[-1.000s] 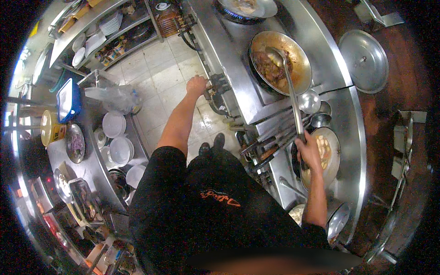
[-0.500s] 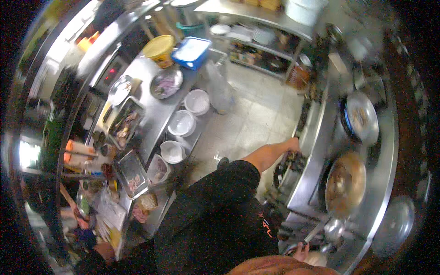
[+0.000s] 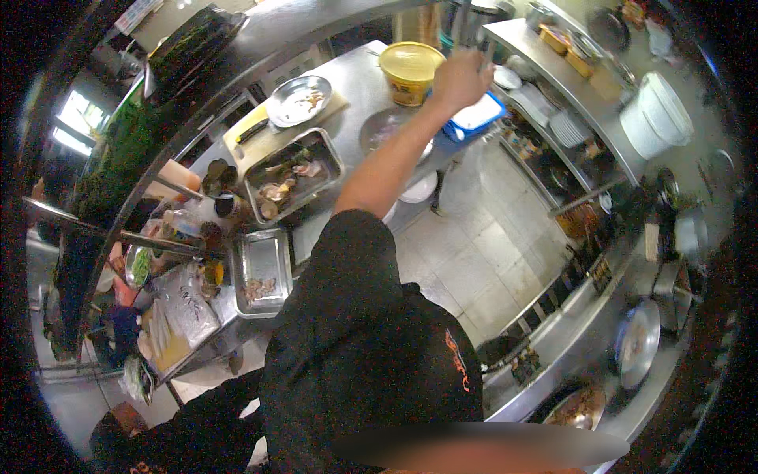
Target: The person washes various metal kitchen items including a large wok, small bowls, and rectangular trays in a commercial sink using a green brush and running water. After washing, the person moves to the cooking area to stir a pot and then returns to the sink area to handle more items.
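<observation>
My left hand (image 3: pixel 461 80) reaches out over the far end of the steel table (image 3: pixel 354 83), between a yellow lidded tub (image 3: pixel 407 65) and a blue-rimmed container with a white top (image 3: pixel 478 115). Its fingers are curled together; whatever they may hold is hidden. My left forearm passes above a metal bowl (image 3: pixel 379 130) and covers part of it. Nearer stands a steel tray (image 3: pixel 332 183) with pieces of food in it, and beside it a second steel tray (image 3: pixel 272 251) holding small pale pieces. My right hand is out of view.
A knife (image 3: pixel 253 131) and a metal dish (image 3: pixel 280 110) lie on a cutting board (image 3: pixel 233 142). Overhead a metal rail (image 3: pixel 150 242) crosses at left. On the right runs a stove counter with pans (image 3: pixel 638 344). Shelves (image 3: pixel 545 59) and a white bucket (image 3: pixel 651 118) stand at far right.
My left hand has moved from the stove's front edge to above the far table. My right hand, earlier near a ladle by the stove, has left view. The whole view has turned leftward.
</observation>
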Demonstrator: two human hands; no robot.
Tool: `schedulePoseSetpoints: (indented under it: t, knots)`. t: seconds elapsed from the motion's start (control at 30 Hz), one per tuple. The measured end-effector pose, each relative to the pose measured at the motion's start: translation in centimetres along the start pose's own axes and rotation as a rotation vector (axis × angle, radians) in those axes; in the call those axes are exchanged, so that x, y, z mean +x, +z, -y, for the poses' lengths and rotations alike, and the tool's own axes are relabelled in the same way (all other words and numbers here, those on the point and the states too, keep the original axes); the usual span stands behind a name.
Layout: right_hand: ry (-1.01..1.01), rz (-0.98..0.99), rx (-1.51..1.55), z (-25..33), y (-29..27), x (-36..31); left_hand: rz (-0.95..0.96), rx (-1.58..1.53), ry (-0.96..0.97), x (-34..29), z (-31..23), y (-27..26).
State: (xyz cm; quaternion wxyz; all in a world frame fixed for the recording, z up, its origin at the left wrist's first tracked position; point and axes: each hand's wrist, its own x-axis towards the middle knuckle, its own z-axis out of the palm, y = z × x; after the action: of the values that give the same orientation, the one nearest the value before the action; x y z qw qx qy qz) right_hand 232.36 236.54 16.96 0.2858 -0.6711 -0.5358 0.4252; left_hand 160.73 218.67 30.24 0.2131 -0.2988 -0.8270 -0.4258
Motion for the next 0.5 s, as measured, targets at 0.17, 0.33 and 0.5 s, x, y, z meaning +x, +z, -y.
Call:
schedulePoseSetpoints:
  t: [0.17, 0.33, 0.5]
  knots:
    - [0.029, -0.036, 0.013, -0.2, 2.1, 0.7, 0.239, -0.003, 0.071, -6.9, 6.7, 2.8]
    - [0.248, -0.195, 0.192, -10.5, -6.8, -11.1, 0.513, -0.168, -0.092, -8.3, 11.8, 2.7]
    - [0.252, -0.423, 0.188, -8.3, -3.0, -19.7, 0.496, -0.382, -0.251, -9.2, 10.1, -1.1]
